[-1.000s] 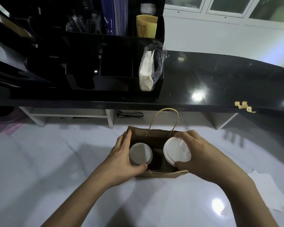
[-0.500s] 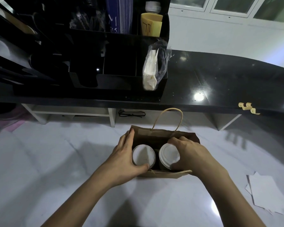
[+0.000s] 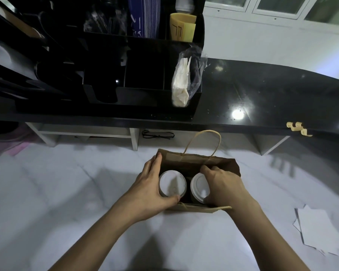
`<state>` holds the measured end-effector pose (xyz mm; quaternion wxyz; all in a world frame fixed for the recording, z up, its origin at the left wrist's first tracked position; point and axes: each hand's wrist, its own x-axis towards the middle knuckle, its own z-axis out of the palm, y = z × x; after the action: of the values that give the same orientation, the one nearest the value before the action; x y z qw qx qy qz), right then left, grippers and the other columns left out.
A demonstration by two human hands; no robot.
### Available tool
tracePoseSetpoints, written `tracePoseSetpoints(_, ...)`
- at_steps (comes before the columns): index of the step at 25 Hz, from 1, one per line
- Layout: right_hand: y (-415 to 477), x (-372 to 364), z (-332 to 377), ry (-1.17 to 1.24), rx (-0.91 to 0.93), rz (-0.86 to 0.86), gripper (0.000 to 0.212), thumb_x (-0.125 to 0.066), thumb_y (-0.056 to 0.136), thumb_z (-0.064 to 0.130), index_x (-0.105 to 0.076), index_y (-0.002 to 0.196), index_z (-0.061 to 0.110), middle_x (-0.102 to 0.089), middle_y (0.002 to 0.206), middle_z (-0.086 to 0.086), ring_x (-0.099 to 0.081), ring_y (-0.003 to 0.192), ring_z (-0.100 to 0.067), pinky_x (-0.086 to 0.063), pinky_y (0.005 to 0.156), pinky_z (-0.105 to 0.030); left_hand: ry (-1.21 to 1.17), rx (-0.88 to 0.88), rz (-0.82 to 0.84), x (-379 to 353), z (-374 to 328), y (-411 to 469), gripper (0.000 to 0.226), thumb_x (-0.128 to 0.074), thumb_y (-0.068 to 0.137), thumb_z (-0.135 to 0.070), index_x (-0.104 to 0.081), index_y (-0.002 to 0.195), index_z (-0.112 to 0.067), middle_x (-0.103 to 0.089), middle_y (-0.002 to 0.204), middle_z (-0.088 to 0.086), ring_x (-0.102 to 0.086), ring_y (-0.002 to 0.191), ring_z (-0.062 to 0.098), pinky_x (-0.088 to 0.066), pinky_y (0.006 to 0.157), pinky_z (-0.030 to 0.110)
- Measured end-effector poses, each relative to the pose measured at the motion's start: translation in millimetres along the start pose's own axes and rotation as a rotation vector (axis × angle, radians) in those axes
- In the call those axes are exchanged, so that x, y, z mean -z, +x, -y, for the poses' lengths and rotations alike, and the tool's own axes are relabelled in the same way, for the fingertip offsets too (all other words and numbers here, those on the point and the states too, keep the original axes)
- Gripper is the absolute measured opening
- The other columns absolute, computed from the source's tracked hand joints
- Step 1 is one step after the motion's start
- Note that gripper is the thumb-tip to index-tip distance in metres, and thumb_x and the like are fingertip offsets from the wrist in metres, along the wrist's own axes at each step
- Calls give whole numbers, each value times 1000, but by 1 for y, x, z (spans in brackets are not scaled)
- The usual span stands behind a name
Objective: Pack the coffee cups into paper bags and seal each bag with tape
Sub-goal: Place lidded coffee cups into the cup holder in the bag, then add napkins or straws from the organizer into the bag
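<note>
The left hand point(image 3: 151, 190) clasped the left end of the open brown paper handle bag point(image 3: 194, 161), thumb and fingers curved round it. Inside, a white-lidded paper coffee cup point(image 3: 172, 185) stood upright beside a second white-lidded cup point(image 3: 199, 187), which the right hand point(image 3: 225, 187) gripped with curled fingers. Packing was judged nearly complete; closing and sealing were outstanding. Beige tape strips point(image 3: 297, 129) hung from the black counter edge point(image 3: 243, 127).

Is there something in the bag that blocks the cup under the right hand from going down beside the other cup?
Nothing visible does. The right cup sits inside the open paper bag, gripped by the right hand, with a dark gap between it and the left cup.
</note>
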<state>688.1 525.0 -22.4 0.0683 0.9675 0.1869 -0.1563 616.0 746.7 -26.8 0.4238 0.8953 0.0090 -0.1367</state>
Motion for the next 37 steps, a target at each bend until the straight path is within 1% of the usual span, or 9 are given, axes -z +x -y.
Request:
tracePoseSetpoints(5,6,-8,5,-30,16,1,60,-74,81,26,-46,134,23,-62,116,-3,-66,101,-26,-50,76,-32,0,-6,-6,0,0,-1,120,-73,78,-56,18,156,-40,10,160,-29,-8,152,7,-27,119,31)
tracePoseSetpoints(11,13,-9,0,63,23,19,61,-77,78,34,-48,131,25,-62,119,-3,-65,104,-26,-54,80,-35,-14,-16,-11,-1,2,0,118,-71,78,-57,17,156,-40,12,160,-30,-5,152,5,-25,119,29)
tracePoseSetpoints(16,3,-2,-5,206,36,31,75,-74,84,43,-40,149,29,-51,141,-1,-50,128,-25,-49,100,-37,-11,-14,-29,0,5,0,120,-70,77,-60,17,156,-38,10,161,-28,-7,152,5,-26,119,30)
tracePoseSetpoints(18,-5,6,-7,254,76,-109,61,-70,89,40,-48,145,30,-54,137,3,-51,126,-23,-45,100,-35,-14,-8,-33,2,7,1,120,-72,78,-59,16,157,-37,8,162,-26,-9,152,6,-26,118,28)
tracePoseSetpoints(20,-16,10,-12,231,96,-356,44,-72,87,32,-63,129,30,-57,128,2,-55,118,-26,-43,95,-37,-11,-12,-39,3,8,1,120,-72,78,-58,15,157,-35,7,162,-24,-10,151,6,-24,118,26)
tracePoseSetpoints(23,-29,2,-21,238,-56,-549,40,-77,78,24,-68,117,30,-48,142,-10,-49,126,-34,-38,100,-45,-10,-15,-52,5,11,0,120,-72,79,-58,15,157,-35,6,163,-23,-9,152,5,-22,117,24)
tracePoseSetpoints(26,-31,-14,-22,347,-151,-501,45,-73,85,24,-63,128,30,-41,151,-10,-49,130,-34,-40,102,-48,-4,7,-63,10,14,-2,119,-72,79,-58,13,158,-34,7,164,-22,-8,152,6,-20,118,24)
tracePoseSetpoints(30,-26,-19,-13,561,-153,-451,52,-65,90,20,-55,141,28,-47,149,2,-52,128,-26,-45,104,-46,7,20,-72,16,19,-6,119,-73,78,-57,12,158,-34,7,164,-20,-8,153,8,-22,119,27)
tracePoseSetpoints(37,-19,-9,3,612,-140,-388,51,-58,96,22,-50,145,28,-51,148,9,-52,129,-18,-45,106,-41,15,48,-75,29,28,-12,119,-72,78,-58,13,158,-35,10,164,-23,-10,153,9,-26,120,32)
